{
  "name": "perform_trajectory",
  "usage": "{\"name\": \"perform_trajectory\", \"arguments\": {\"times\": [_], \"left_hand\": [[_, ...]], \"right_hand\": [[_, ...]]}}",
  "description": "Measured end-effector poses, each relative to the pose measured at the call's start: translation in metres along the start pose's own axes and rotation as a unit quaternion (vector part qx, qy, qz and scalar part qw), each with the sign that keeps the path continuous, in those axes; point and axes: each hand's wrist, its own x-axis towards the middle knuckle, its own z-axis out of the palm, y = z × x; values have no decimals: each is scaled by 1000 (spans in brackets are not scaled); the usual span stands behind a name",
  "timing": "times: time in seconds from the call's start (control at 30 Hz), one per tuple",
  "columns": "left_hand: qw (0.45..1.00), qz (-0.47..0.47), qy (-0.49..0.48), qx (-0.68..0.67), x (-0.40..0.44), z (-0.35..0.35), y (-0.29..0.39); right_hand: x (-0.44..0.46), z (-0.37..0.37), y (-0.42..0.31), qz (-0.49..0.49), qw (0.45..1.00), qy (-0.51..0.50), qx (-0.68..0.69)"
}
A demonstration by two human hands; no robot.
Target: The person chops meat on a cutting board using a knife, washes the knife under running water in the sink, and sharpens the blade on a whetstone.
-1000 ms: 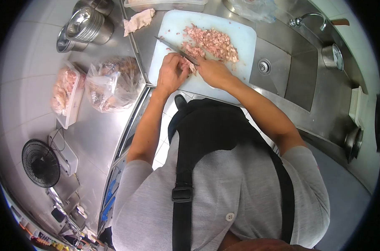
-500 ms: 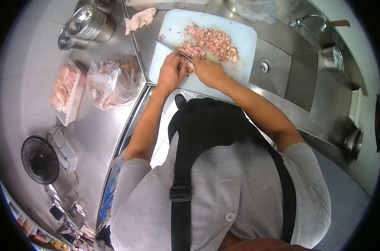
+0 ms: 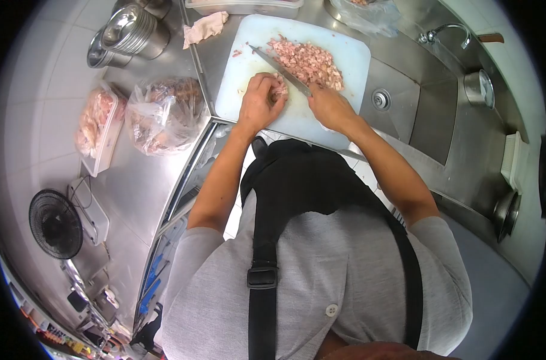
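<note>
My right hand (image 3: 331, 108) is wrapped round the handle of a kitchen knife (image 3: 283, 71), whose blade points to the upper left along the edge of a pile of chopped meat (image 3: 309, 62). The handle is mostly hidden by my fingers. My left hand (image 3: 262, 102) is curled over a piece of meat (image 3: 279, 90), which shows beside the fingertips. All of this lies on a white cutting board (image 3: 303, 123). A few small meat bits are scattered near the board's left side.
Right of the board is a steel sink (image 3: 399, 114) with a tap (image 3: 447, 30). On the left counter stand a tub of raw meat (image 3: 99, 129), a plastic bag of meat (image 3: 165, 117) and stacked metal bowls (image 3: 135, 33). A pale cloth-like piece (image 3: 205, 28) lies by the board.
The knife has moved right and away from the left hand, pushing chopped meat into the larger pile. My left hand has shifted slightly right, still on the meat.
</note>
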Motion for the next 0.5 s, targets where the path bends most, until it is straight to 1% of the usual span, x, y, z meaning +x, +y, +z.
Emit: {"name": "perform_trajectory", "arguments": {"times": [0.1, 0.2, 0.3, 0.4, 0.5], "left_hand": [[993, -82, -81, -8, 5, -7, -2], [996, -35, -77, 6, 14, -14, -1], [996, -11, -87, -4, 17, -11, -8], [992, -36, -123, 8, 21, -14, -4], [992, -27, -121, 5, 21, -14, -6]], "right_hand": [[-15, -13, -11, 15, 999, -19, 21], [-29, -18, -14, 11, 1000, -21, 16], [-43, -30, -26, 40, 998, -35, 20], [-45, -23, -30, 47, 998, -46, 14], [-38, -10, -29, 65, 996, -48, 28]]}}
